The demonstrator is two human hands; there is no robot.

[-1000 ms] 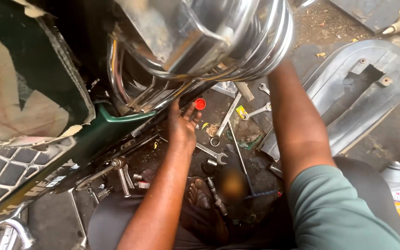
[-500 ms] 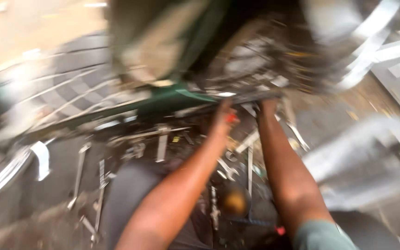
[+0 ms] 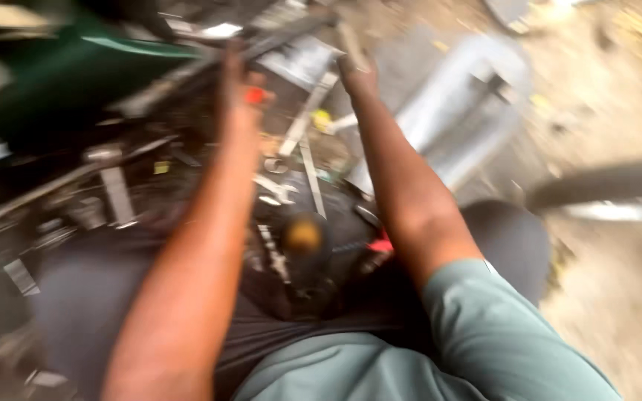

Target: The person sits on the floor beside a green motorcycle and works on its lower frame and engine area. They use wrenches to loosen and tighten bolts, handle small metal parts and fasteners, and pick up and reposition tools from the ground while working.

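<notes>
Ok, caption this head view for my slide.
Blurred view: left hand by a small red piece, right hand above scattered metal tools.

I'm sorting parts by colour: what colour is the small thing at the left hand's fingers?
Bright red. The small thing at the left hand shows in the head view, though blurred.

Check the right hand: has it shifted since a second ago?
Yes. The right hand came out from under the chrome and now sits beside the grey metal cover.

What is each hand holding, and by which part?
Left hand has a small red thing at its fingers; the grip is too blurred to tell. Right hand touches metal parts; hold unclear.
</notes>
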